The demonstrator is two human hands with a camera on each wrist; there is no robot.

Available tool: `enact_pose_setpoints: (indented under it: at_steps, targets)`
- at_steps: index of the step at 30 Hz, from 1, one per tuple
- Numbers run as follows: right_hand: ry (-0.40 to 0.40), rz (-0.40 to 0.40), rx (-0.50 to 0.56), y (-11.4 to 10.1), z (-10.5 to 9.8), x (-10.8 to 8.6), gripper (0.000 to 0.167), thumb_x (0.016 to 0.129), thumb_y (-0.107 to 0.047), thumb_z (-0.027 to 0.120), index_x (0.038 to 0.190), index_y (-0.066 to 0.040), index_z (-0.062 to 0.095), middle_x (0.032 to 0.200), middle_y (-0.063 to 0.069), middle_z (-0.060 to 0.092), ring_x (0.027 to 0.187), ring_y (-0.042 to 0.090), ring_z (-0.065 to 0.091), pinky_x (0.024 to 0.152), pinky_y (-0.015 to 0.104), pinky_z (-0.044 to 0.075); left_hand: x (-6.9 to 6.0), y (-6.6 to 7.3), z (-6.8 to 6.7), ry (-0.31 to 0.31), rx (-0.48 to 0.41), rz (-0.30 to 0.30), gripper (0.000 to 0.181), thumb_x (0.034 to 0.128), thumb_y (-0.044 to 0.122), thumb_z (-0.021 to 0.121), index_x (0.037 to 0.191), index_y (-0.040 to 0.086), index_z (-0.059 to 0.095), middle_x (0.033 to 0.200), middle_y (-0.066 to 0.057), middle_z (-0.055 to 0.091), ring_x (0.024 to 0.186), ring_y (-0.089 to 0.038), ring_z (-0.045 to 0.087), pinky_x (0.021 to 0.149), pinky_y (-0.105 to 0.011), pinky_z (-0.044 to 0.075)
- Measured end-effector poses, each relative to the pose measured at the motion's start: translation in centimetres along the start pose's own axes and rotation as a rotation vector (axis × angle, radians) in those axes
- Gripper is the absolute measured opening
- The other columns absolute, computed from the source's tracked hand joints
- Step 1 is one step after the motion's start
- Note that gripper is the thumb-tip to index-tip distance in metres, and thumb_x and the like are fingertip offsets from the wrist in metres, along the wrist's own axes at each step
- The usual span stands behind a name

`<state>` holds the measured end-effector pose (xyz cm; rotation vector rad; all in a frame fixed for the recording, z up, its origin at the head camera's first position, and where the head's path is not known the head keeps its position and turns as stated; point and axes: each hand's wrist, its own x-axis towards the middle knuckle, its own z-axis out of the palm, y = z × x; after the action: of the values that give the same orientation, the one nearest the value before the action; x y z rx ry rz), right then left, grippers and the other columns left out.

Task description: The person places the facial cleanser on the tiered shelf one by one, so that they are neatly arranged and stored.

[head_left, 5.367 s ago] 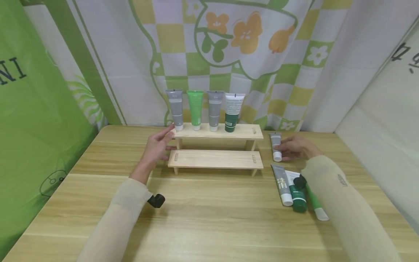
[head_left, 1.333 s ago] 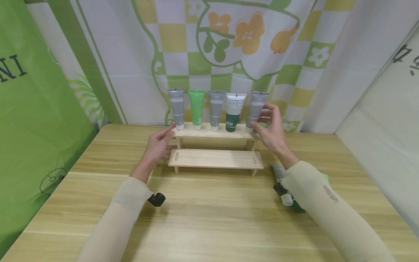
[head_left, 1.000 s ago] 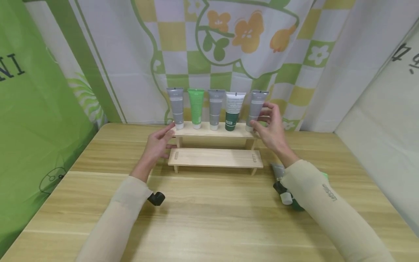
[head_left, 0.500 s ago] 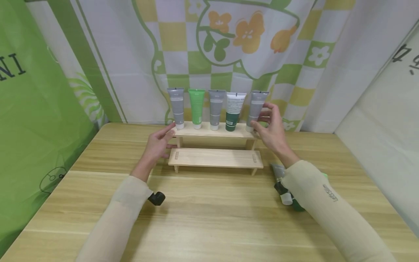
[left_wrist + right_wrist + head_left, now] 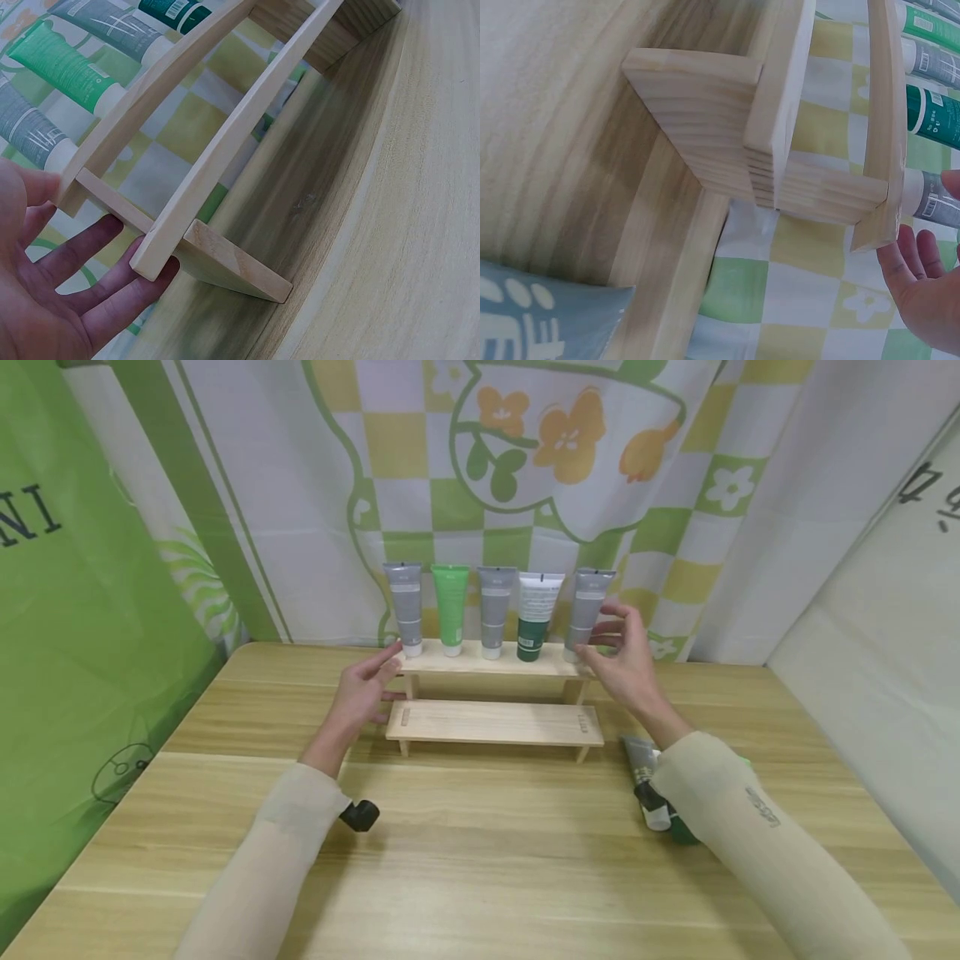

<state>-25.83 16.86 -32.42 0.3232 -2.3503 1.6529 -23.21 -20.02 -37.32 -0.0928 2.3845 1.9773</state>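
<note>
A two-tier wooden rack stands on the table, with a row of upright squeeze tubes, caps down, along its upper shelf. At the right end stands a grey tube. My right hand is around its lower part, thumb in front near the cap, fingers loosely bent beside it; in the right wrist view some fingertips look apart from the tube. My left hand rests against the rack's left end, its relaxed fingers touching the shelf ends. A green tube and a white-and-green tube stand between grey ones.
On the table right of the rack lie another grey tube and a dark green tube, partly covered by the right sleeve. A patterned curtain hangs behind the table. Black wrist cameras, such as one, stick out below the sleeves.
Since the earliest frame, my right hand has lifted the grey tube from the table and stood it on the upper shelf. Lately that hand has loosened and shifted slightly down. My left hand stays put.
</note>
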Motion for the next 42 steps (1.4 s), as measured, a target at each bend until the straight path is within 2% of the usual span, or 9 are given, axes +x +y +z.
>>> enact_pose_setpoints:
  at_steps: [6, 13, 19, 27, 34, 36, 38, 42]
  targets:
    - [0.014, -0.018, 0.002, 0.1, -0.8, -0.8, 0.063, 0.089, 0.0, 0.072, 0.143, -0.002, 0.039, 0.125, 0.02, 0.054, 0.116, 0.035, 0.057, 0.101, 0.041, 0.048, 0.0, -0.1, 0.0, -0.004, -0.001, -0.006, 0.044, 0.1042, 0.044, 0.052, 0.148, 0.041, 0.048, 0.154, -0.012, 0.045, 0.111, -0.037, 0.066, 0.066, -0.037, 0.058]
    - [-0.01, -0.047, -0.017, 0.3, -2.4, -2.2, 0.061, 0.091, -0.002, 0.071, 0.143, -0.001, 0.038, 0.122, 0.014, 0.054, 0.109, 0.028, 0.059, 0.086, 0.021, 0.053, 0.1, -0.1, 0.0, -0.002, -0.01, 0.003, 0.044, 0.1045, 0.043, 0.052, 0.148, 0.04, 0.048, 0.154, -0.011, 0.045, 0.11, -0.036, 0.066, 0.057, -0.03, 0.055]
    - [-0.011, -0.047, -0.038, 0.8, -4.0, -3.8, 0.058, 0.091, -0.001, 0.072, 0.14, 0.0, 0.041, 0.117, 0.008, 0.055, 0.102, 0.017, 0.061, 0.08, 0.016, 0.053, 0.2, -0.2, 0.1, 0.003, -0.017, 0.0, 0.044, 0.1045, 0.043, 0.052, 0.148, 0.039, 0.048, 0.153, -0.011, 0.045, 0.11, -0.036, 0.067, 0.057, -0.029, 0.055]
    - [-0.074, 0.028, -0.045, 1.8, -6.8, -6.3, 0.049, 0.095, -0.009, 0.071, 0.136, -0.011, 0.043, 0.122, 0.01, 0.052, 0.1, 0.007, 0.061, 0.078, 0.02, 0.057, 0.1, -0.2, 0.0, 0.003, -0.019, 0.002, 0.045, 0.105, 0.042, 0.051, 0.149, 0.037, 0.047, 0.154, -0.011, 0.045, 0.11, -0.037, 0.066, 0.057, -0.029, 0.055]
    - [-0.13, 0.116, 0.052, 2.7, -9.3, -8.5, 0.045, 0.096, -0.008, 0.069, 0.134, -0.017, 0.045, 0.12, 0.007, 0.052, 0.096, 0.006, 0.066, 0.076, 0.03, 0.06, 0.0, -0.2, -0.1, 0.002, -0.02, -0.011, 0.045, 0.1048, 0.043, 0.052, 0.149, 0.038, 0.047, 0.153, -0.011, 0.046, 0.11, -0.036, 0.066, 0.061, -0.032, 0.057]
    - [-0.147, 0.156, 0.078, 2.8, -10.1, -9.1, 0.046, 0.097, -0.008, 0.069, 0.135, -0.016, 0.045, 0.121, 0.007, 0.052, 0.096, 0.008, 0.067, 0.076, 0.033, 0.06, 0.0, -0.2, -0.1, -0.002, -0.02, -0.012, 0.045, 0.1047, 0.043, 0.052, 0.149, 0.038, 0.047, 0.153, -0.011, 0.046, 0.111, -0.037, 0.066, 0.062, -0.033, 0.057]
    - [-0.168, 0.184, 0.062, 2.9, -10.9, -9.7, 0.05, 0.098, -0.011, 0.068, 0.141, -0.009, 0.042, 0.123, 0.011, 0.051, 0.095, 0.008, 0.068, 0.077, 0.036, 0.061, 0.1, -0.2, -0.1, -0.006, -0.017, -0.009, 0.045, 0.1046, 0.044, 0.052, 0.149, 0.039, 0.047, 0.154, -0.01, 0.045, 0.111, -0.037, 0.066, 0.062, -0.033, 0.057]
    - [-0.211, 0.219, -0.053, 3.1, -12.3, -10.7, 0.062, 0.102, -0.018, 0.063, 0.148, 0.005, 0.03, 0.133, 0.024, 0.046, 0.094, 0.006, 0.068, 0.076, 0.041, 0.061, 0.1, -0.2, -0.1, -0.008, -0.013, 0.001, 0.045, 0.1041, 0.045, 0.052, 0.149, 0.04, 0.048, 0.153, -0.011, 0.045, 0.111, -0.036, 0.066, 0.06, -0.031, 0.056]
